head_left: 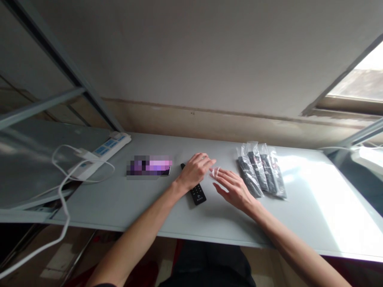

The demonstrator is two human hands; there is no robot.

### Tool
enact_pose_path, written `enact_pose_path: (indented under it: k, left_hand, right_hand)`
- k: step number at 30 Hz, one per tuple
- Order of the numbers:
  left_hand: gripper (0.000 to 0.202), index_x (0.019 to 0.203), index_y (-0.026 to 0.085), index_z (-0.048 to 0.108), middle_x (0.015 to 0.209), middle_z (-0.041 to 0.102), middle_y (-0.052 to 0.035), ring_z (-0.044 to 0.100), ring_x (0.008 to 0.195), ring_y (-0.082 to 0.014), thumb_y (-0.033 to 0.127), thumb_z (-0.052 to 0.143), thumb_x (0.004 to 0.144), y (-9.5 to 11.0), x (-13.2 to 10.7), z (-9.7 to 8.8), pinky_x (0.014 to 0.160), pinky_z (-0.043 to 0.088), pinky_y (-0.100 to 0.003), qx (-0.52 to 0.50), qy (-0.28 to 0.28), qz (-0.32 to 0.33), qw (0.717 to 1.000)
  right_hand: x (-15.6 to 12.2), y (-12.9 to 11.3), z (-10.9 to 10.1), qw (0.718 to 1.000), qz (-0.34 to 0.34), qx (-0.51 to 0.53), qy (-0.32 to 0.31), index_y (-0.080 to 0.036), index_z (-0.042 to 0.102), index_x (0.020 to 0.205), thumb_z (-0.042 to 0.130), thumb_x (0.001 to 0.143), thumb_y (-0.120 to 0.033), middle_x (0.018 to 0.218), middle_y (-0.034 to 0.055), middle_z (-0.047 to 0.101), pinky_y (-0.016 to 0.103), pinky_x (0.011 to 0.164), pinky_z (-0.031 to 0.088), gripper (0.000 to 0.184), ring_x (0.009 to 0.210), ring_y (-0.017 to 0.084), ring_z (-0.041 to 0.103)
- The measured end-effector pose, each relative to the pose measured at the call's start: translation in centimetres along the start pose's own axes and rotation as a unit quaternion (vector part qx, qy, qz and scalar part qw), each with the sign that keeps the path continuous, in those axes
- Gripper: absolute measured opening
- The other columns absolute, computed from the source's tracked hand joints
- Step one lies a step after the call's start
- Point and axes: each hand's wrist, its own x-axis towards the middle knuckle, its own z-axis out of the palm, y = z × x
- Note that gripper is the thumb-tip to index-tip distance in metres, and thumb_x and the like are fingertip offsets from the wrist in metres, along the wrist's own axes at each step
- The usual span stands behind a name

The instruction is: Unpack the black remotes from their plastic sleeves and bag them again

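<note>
Remote (198, 195) sits part-covered by left hand (193, 172), its hold unclear; right fingers (227, 177) parted near bagged remotes (250, 176).

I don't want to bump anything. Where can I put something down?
Bare tabletop lies this side of the blurred purple item, between the white power strip and left forearm. A sunlit patch lies right of the bagged remotes. The middle is crowded: the left hand is over the black remote, with the right hand and bagged remotes close by.
</note>
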Motion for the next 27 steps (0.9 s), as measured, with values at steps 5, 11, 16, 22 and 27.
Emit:
enact_pose_path:
  k: [5, 11, 16, 22, 27]
  left_hand:
    - [0.036, 0.129, 0.015, 0.067, 0.115, 0.071, -0.0125, 0.060, 0.121, -0.0297, 0.004, 0.048, 0.101, 0.4, 0.0, -0.1, 0.113, 0.049, -0.045, 0.015, -0.020, -0.018, 1.000]
    - [0.025, 0.117, 0.013, 0.065, 0.110, 0.065, -0.0131, 0.059, 0.105, -0.0294, 0.009, 0.046, 0.102, 0.2, 0.1, -0.1, 0.099, 0.053, -0.043, 0.032, -0.016, -0.120, 0.992]
    - [0.023, 0.118, 0.015, 0.067, 0.111, 0.063, -0.0151, 0.056, 0.109, -0.0340, 0.019, 0.051, 0.103, -0.3, 0.1, -0.9, 0.100, 0.050, -0.048, 0.107, 0.033, -0.175, 0.978]
    - [0.027, 0.116, 0.015, 0.073, 0.108, 0.068, -0.0146, 0.059, 0.112, -0.0343, 0.033, 0.055, 0.107, -1.1, -0.2, -0.5, 0.108, 0.050, -0.051, 0.102, 0.064, -0.183, 0.976]
    - [0.027, 0.117, 0.016, 0.075, 0.115, 0.074, -0.0120, 0.062, 0.122, -0.0295, 0.019, 0.049, 0.109, -1.8, -0.4, 0.8, 0.110, 0.051, -0.045, 0.045, 0.130, -0.149, 0.979]
  right_hand:
    - [0.3, -0.3, -0.1, 1.000, -0.010, -0.021, 0.014, -0.023, 0.061, 0.149, 0.060, 0.101, -0.011, 0.131, 0.0151, 0.077, 0.045, 0.093, 0.062, 0.049, 0.124, 0.031, 0.073]
    - [-0.3, -2.2, 0.2, 0.998, -0.017, 0.002, 0.056, -0.020, 0.067, 0.132, 0.058, 0.096, -0.004, 0.103, 0.0124, 0.076, 0.040, 0.077, 0.059, 0.040, 0.090, 0.024, 0.071]
    - [-0.2, -2.9, 1.6, 0.994, -0.078, 0.035, -0.065, -0.019, 0.058, 0.150, 0.055, 0.102, -0.012, 0.140, 0.0182, 0.070, 0.044, 0.098, 0.059, 0.049, 0.127, 0.028, 0.067]
    - [-0.1, -2.4, 1.9, 0.982, -0.017, 0.042, -0.181, -0.023, 0.064, 0.149, 0.056, 0.109, -0.031, 0.164, 0.0128, 0.055, 0.050, 0.116, 0.052, 0.041, 0.149, 0.033, 0.054]
    - [-0.8, -0.6, 0.9, 0.981, 0.130, 0.064, -0.127, -0.027, 0.075, 0.125, 0.052, 0.109, -0.027, 0.144, 0.0115, 0.067, 0.042, 0.094, 0.063, 0.028, 0.103, 0.024, 0.076]
